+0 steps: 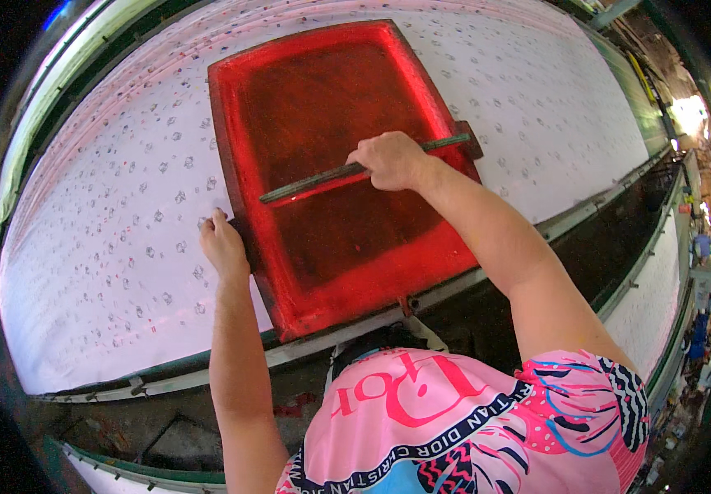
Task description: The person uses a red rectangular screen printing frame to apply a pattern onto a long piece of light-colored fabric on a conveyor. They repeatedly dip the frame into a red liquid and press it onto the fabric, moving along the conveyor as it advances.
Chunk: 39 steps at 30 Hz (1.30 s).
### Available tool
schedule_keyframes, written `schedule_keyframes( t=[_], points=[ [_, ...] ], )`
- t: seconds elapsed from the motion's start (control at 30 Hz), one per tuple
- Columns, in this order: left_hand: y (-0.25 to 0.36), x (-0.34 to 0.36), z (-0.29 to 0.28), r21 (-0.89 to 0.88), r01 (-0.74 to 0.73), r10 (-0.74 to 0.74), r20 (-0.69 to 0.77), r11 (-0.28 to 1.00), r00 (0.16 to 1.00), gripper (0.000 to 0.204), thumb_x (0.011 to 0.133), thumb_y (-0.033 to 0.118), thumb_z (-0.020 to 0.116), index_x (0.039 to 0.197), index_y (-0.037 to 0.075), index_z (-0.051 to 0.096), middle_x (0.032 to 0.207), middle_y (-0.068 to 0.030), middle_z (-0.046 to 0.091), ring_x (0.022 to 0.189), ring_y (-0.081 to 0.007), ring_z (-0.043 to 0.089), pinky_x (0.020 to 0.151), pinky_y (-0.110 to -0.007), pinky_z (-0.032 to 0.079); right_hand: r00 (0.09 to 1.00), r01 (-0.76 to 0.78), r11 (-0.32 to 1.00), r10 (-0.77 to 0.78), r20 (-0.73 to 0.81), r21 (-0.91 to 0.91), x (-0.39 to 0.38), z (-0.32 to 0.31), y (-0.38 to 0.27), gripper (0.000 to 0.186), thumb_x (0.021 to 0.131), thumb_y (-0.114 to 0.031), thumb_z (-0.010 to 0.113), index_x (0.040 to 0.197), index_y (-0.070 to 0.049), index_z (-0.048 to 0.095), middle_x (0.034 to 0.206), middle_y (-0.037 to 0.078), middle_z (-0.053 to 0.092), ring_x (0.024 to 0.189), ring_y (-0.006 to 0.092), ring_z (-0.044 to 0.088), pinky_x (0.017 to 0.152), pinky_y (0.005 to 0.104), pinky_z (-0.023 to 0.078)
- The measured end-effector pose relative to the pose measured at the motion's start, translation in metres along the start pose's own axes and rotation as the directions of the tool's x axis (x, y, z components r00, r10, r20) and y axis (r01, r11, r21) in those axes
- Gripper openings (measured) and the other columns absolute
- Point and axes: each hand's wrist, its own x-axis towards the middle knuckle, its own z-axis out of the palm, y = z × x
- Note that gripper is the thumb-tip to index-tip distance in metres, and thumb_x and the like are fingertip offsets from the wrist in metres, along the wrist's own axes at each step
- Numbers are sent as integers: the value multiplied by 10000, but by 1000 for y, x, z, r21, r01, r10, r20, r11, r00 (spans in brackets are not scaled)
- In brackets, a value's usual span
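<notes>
Two hands are working at frame centre: the right hand (390,160) is clamping the squeegee (355,170) across the red printing screen (335,173), the left hand (224,244) is gripping its left edge on the white patterned cloth (109,230).

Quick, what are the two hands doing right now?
Left hand: closed on the left edge of the red frame.
Right hand: closed around the squeegee.

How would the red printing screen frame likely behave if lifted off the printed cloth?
The red screen frame looks rigid: its borders stay straight, so it would probably lift as one stiff piece. It is wide, and the left hand steadies its edge, so it may be awkward single-handed. Wet-looking red ink could make it slippery and drip on the white printed cloth.
</notes>
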Motion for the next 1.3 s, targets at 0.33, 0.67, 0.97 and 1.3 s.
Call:
schedule_keyframes(
  t=[0.33, 0.67, 0.97, 1.3],
  points=[
    [-8, 1, -3, 15, -45, 45, 23, 999, 999, 518, 1059, 392, 644, 927, -105, 706, 938, -257, 735, 903, -371, 682, 858, -489, 518, 999, -6, 1000, 7, -36, 26, -130, 49, -89, 377, 874, -74, 684, 1215, -184, 804, 1079, 113, 760, 1052, 339, 768, 879, 494, 640],
    [-10, 6, 7, 310, -184, 196, -6, 933, 981, 609, 1070, 453, 568, 1068, -124, 763, 1173, -342, 751, 1142, -506, 705, 1042, -559, 524, 964, 102, 991, -76, -255, 92, -190, 80, -116, 508, 859, -432, 861, 1214, -83, 759, 1121, 141, 698, 1114, 356, 683, 1014, 487, 561],
    [-3, 6, 8, 592, -144, 142, 50, 793, 989, 616, 1101, 444, 476, 1147, -97, 765, 1299, -345, 717, 1243, -523, 667, 1112, -569, 493, 904, 349, 893, -241, -354, 283, -230, 94, -66, 535, 893, -426, 846, 1265, -53, 754, 1342, 145, 690, 1312, 350, 639, 1101, 507, 503],
    [60, -50, 30, 878, 21, 214, -140, 478, 967, 521, 1117, 356, 413, 1160, 10, 800, 1277, -229, 769, 1240, -434, 699, 1081, -573, 529, 800, 210, 826, 162, -578, 523, -282, 92, 105, 368, 922, -110, 794, 1278, -39, 730, 1317, 178, 693, 1263, 409, 648, 1092, 494, 541]
  ],
)
